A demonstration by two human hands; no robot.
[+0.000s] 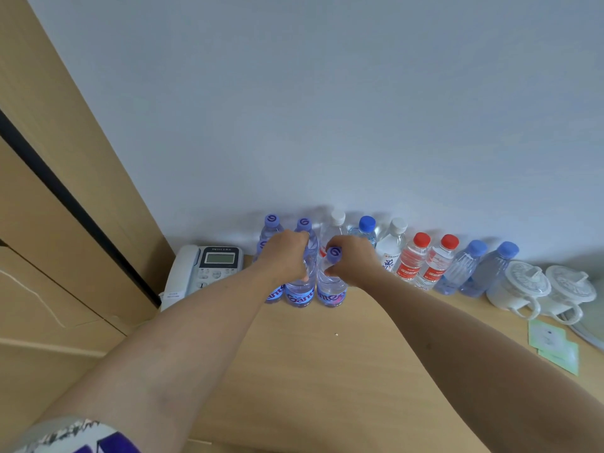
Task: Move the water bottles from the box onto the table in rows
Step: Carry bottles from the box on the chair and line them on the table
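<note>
My left hand (287,256) grips the neck of a purple-capped water bottle (299,294) standing on the wooden table (327,371). Right beside it, my right hand (353,259) holds another purple-capped bottle (331,289), which also rests on the table. Two more purple-capped bottles (273,223) stand behind my left hand, and a further one is partly hidden by my left wrist. Along the wall runs a row of bottles: white caps (336,219), a blue cap (366,223), red caps (421,240) and light-blue caps (477,248). The box is out of view.
A white desk telephone (209,266) sits left of the bottles, against a tall wooden cabinet (65,223). Two white lidded cups (529,286) stand at the right end of the row, with pale green packets (552,344) in front of them.
</note>
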